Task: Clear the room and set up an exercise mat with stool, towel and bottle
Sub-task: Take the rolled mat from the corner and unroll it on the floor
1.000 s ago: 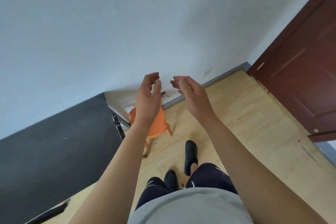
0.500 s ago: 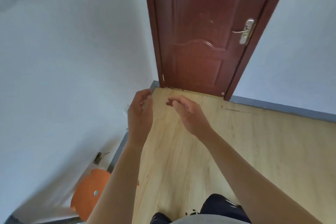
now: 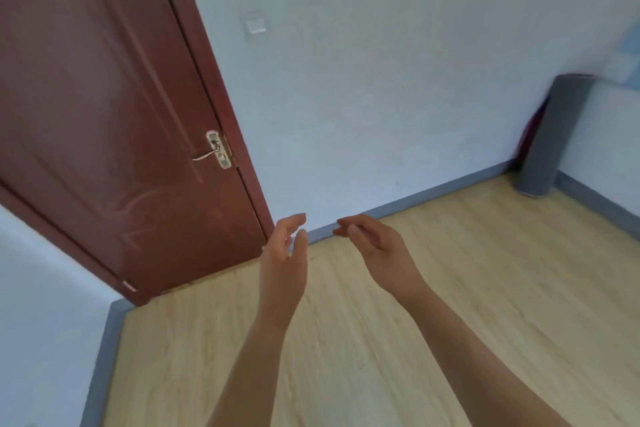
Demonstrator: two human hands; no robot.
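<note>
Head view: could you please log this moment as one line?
left hand: empty | right hand: empty | rolled grey exercise mat: upright in corner | dark red wooden door: shut

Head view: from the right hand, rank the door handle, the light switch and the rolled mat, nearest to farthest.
From the right hand:
1. Door handle, up and to the left on the brown door.
2. Light switch, on the wall above, and rolled mat, standing in the far right corner: too close to call.
</note>
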